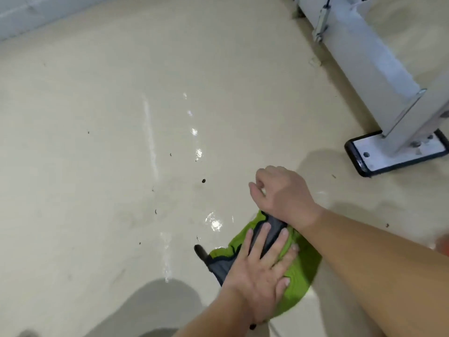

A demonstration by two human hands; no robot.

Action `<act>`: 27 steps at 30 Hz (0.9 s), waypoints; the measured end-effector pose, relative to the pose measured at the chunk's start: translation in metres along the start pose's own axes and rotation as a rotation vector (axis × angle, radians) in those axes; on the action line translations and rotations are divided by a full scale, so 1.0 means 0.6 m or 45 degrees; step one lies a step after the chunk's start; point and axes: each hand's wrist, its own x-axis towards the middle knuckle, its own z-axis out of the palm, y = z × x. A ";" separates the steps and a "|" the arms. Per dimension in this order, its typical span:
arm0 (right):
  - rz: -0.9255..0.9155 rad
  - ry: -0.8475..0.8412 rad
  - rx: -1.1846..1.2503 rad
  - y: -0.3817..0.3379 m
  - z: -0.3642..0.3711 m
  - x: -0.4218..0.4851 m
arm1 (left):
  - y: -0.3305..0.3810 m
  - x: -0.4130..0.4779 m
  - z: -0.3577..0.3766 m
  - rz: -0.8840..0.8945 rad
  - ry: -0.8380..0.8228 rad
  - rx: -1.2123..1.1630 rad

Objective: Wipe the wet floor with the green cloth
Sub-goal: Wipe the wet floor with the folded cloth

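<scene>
Green cloth [298, 285], bunched on wet floor [109, 166], seen from head camera looking down; lies low and left of white metal post base [393, 154], well apart from it. Soft, nubby weave, bright lime with dark grey panel and dark trim, crumpled into rough mound, long axis slanting from near left up toward that post base. Left hand [262, 271] pressed flat on cloth, fingers spread and open, gripping nothing. Right hand [281, 190] crossed over far end of cloth, curled loosely; wrist touching or just above fabric, cannot tell which, nor whether anything held. Unwiped water mostly farther from post base than cloth: glossy puddle [215, 222] just beside cloth's far-left edge, then line of shiny patches running away up floor. Floor smooth, pale beige, slick-looking, flecked with small dark specks. Probably left hand better placed to push cloth into puddle.
</scene>
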 end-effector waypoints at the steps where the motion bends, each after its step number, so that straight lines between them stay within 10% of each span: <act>1: 0.024 -0.064 0.000 -0.009 -0.004 -0.003 | -0.001 -0.005 -0.006 0.011 -0.010 -0.051; 8: 0.496 0.020 0.136 -0.055 -0.008 -0.031 | -0.091 0.011 -0.022 0.115 0.137 0.068; 19: 0.473 -0.489 -0.136 -0.245 0.018 -0.023 | -0.414 -0.156 0.002 -0.787 0.361 -0.273; 27: 0.572 -0.390 -0.271 -0.228 0.014 -0.061 | -0.365 -0.165 0.024 -0.934 0.439 -0.333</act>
